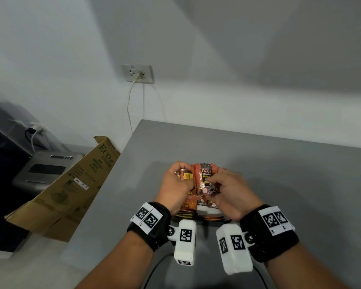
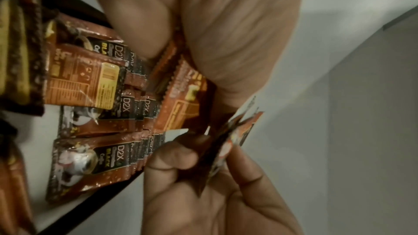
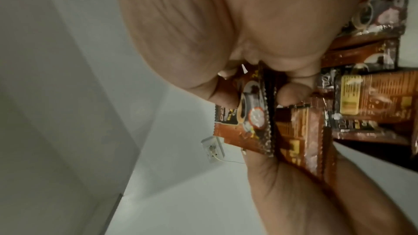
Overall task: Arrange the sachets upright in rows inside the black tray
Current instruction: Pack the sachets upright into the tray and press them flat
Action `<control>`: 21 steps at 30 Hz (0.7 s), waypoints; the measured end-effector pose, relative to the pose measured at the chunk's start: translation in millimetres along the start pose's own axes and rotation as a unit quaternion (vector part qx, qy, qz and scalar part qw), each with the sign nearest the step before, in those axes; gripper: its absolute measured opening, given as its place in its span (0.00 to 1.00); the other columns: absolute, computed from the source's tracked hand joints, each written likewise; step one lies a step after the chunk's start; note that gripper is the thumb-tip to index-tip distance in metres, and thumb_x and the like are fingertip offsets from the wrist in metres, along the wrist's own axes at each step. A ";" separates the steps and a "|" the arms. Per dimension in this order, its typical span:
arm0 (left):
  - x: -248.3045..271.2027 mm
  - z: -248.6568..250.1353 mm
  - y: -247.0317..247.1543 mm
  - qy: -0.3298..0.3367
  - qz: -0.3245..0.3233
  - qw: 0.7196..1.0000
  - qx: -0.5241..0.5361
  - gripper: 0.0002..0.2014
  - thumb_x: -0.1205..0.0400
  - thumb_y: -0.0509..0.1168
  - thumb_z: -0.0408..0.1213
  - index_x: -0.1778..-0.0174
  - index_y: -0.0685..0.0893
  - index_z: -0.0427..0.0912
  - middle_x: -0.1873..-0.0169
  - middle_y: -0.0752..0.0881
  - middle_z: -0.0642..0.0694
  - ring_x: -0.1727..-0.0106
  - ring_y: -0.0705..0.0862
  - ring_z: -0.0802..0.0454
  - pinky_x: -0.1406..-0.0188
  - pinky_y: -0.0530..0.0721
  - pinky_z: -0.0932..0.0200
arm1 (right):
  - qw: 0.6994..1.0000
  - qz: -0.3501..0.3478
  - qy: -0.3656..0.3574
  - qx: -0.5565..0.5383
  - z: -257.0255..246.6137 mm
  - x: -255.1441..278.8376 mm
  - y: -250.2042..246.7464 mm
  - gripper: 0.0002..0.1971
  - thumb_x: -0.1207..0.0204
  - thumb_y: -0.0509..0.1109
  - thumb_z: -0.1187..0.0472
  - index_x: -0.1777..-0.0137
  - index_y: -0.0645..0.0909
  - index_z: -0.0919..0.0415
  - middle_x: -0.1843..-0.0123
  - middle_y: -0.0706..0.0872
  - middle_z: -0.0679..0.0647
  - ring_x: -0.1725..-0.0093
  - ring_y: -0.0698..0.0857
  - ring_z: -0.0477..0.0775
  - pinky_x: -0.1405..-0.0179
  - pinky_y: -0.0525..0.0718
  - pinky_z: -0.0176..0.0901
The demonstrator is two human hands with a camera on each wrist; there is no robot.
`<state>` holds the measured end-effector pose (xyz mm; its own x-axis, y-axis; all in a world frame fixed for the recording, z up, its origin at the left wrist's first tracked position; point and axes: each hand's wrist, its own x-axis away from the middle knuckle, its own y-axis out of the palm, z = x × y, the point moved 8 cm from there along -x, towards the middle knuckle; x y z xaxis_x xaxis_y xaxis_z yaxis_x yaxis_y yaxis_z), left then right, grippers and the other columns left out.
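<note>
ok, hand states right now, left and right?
Left hand: closed, holding a bundle of brown foil coffee sachets.
Right hand: closed, fingers pinching one brown D2X sachet.

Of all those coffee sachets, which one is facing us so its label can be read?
The front sachet in the held bunch, pinched by the right hand: its D2X label faces the camera. The left hand holds the others.

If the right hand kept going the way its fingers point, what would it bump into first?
Probably the left hand. The right hand points inward across the sachets they both hold, so the other hand's fingers come next, though depth is hard to judge.
</note>
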<state>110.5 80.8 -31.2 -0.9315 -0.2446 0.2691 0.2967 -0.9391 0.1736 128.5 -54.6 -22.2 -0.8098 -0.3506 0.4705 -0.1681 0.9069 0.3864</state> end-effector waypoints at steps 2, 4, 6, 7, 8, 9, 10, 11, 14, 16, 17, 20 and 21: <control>4.5 -1.0 5.2 -0.021 -0.015 0.999 0.034 0.10 0.17 0.67 0.22 0.54 0.83 0.43 0.58 0.88 0.32 0.65 0.88 0.41 0.68 0.89 0.50 | 1.000 -0.018 -0.002 -0.012 -1.7 -0.6 2.9 0.15 0.21 0.60 0.75 0.39 0.83 0.72 0.50 0.87 0.66 0.61 0.83 0.56 0.71 0.78 0.43; 7.5 -3.5 10.4 -0.065 -0.036 0.992 0.102 0.15 0.14 0.66 0.46 0.42 0.82 0.36 0.53 0.88 0.28 0.59 0.90 0.37 0.63 0.90 0.48 | 0.999 -0.028 -0.030 -0.014 -9.4 0.6 5.4 0.15 0.20 0.59 0.76 0.45 0.86 0.65 0.55 0.90 0.62 0.62 0.84 0.55 0.70 0.77 0.43; 5.5 -13.5 6.8 -0.108 -0.037 0.985 0.130 0.38 0.23 0.66 0.66 0.35 0.80 0.31 0.46 0.87 0.23 0.51 0.88 0.32 0.55 0.90 0.43 | 0.998 -0.020 -0.063 0.006 -18.2 2.6 4.7 0.14 0.18 0.60 0.76 0.46 0.85 0.62 0.55 0.90 0.61 0.61 0.86 0.55 0.67 0.81 0.44; 3.5 -16.6 3.7 -0.123 -0.030 0.983 0.135 0.42 0.27 0.67 0.71 0.37 0.80 0.31 0.47 0.86 0.23 0.53 0.88 0.32 0.57 0.89 0.45 | 0.995 -0.012 -0.091 0.037 -24.2 4.2 2.4 0.13 0.18 0.60 0.76 0.45 0.83 0.61 0.53 0.90 0.61 0.59 0.88 0.56 0.63 0.85 0.47; 0.8 -18.7 -1.7 -0.136 -0.011 0.982 0.127 0.40 0.29 0.68 0.73 0.42 0.82 0.36 0.52 0.86 0.26 0.60 0.87 0.35 0.64 0.86 0.49 | 0.987 0.002 -0.130 0.094 -32.0 7.1 0.0 0.13 0.18 0.61 0.75 0.45 0.82 0.59 0.52 0.91 0.60 0.56 0.89 0.57 0.59 0.88 0.50; -1.4 -21.4 -7.9 -0.149 0.006 0.982 0.117 0.34 0.28 0.69 0.70 0.46 0.82 0.39 0.58 0.87 0.32 0.66 0.85 0.40 0.69 0.82 0.53 | 0.969 0.016 -0.175 0.175 -40.8 11.3 -1.3 0.14 0.17 0.62 0.74 0.46 0.82 0.54 0.52 0.91 0.55 0.55 0.90 0.55 0.55 0.89 0.49; -3.3 -22.1 -11.9 -0.156 0.015 0.981 0.111 0.28 0.25 0.70 0.66 0.49 0.83 0.41 0.62 0.86 0.36 0.69 0.84 0.44 0.71 0.81 0.56 | 0.942 0.016 -0.215 0.258 -47.7 16.2 0.3 0.15 0.18 0.63 0.73 0.49 0.81 0.50 0.54 0.90 0.49 0.55 0.89 0.53 0.54 0.87 0.44; -2.6 -21.5 -12.5 -0.164 0.012 0.981 0.103 0.24 0.24 0.72 0.59 0.49 0.83 0.39 0.64 0.86 0.38 0.71 0.84 0.46 0.72 0.80 0.57 | 0.915 0.003 -0.241 0.322 -49.8 20.1 3.7 0.16 0.18 0.64 0.73 0.52 0.81 0.47 0.56 0.89 0.47 0.56 0.87 0.53 0.57 0.84 0.39; -4.6 -11.2 -16.0 -0.122 0.018 0.989 0.082 0.23 0.31 0.79 0.36 0.44 0.80 0.35 0.68 0.88 0.39 0.73 0.84 0.45 0.72 0.81 0.55 | 0.907 -0.023 -0.233 0.349 -41.8 24.8 4.4 0.17 0.21 0.65 0.77 0.54 0.84 0.51 0.56 0.90 0.47 0.57 0.87 0.55 0.58 0.82 0.33; -4.4 -1.7 -23.5 -0.081 0.063 0.992 0.077 0.21 0.27 0.73 0.19 0.43 0.77 0.38 0.63 0.92 0.40 0.67 0.89 0.42 0.68 0.86 0.50 | 0.950 0.011 -0.188 0.247 -36.3 18.2 -11.3 0.19 0.23 0.64 0.79 0.54 0.87 0.54 0.53 0.92 0.52 0.53 0.89 0.55 0.53 0.87 0.43; -3.5 4.2 -26.1 -0.058 0.073 0.993 0.068 0.22 0.27 0.71 0.15 0.42 0.77 0.40 0.58 0.93 0.40 0.63 0.90 0.40 0.64 0.89 0.45 | 0.975 0.022 -0.149 0.165 -31.1 12.3 -18.7 0.19 0.23 0.62 0.79 0.52 0.87 0.55 0.51 0.92 0.58 0.51 0.90 0.59 0.51 0.88 0.52; -1.2 19.3 -18.1 0.016 0.038 0.999 -0.035 0.25 0.27 0.73 0.16 0.41 0.78 0.45 0.62 0.90 0.41 0.71 0.86 0.47 0.70 0.87 0.52 | 0.996 0.011 -0.057 0.066 -18.9 -1.1 -20.8 0.16 0.21 0.62 0.76 0.40 0.85 0.62 0.43 0.90 0.69 0.43 0.89 0.72 0.37 0.84 0.72; 1.4 21.0 -11.4 0.028 0.019 0.998 -0.057 0.24 0.27 0.74 0.17 0.42 0.79 0.45 0.66 0.89 0.41 0.74 0.84 0.51 0.75 0.84 0.56 | 0.993 0.009 -0.051 0.105 -18.5 -1.6 -16.8 0.16 0.21 0.63 0.75 0.40 0.84 0.60 0.45 0.91 0.67 0.43 0.89 0.72 0.37 0.84 0.72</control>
<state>110.3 96.2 -12.9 -0.9314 -0.2898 0.2202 0.3086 -0.9496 0.0555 143.1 -73.6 -14.7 -0.8643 -0.3183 0.3894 -0.2581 0.9452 0.1997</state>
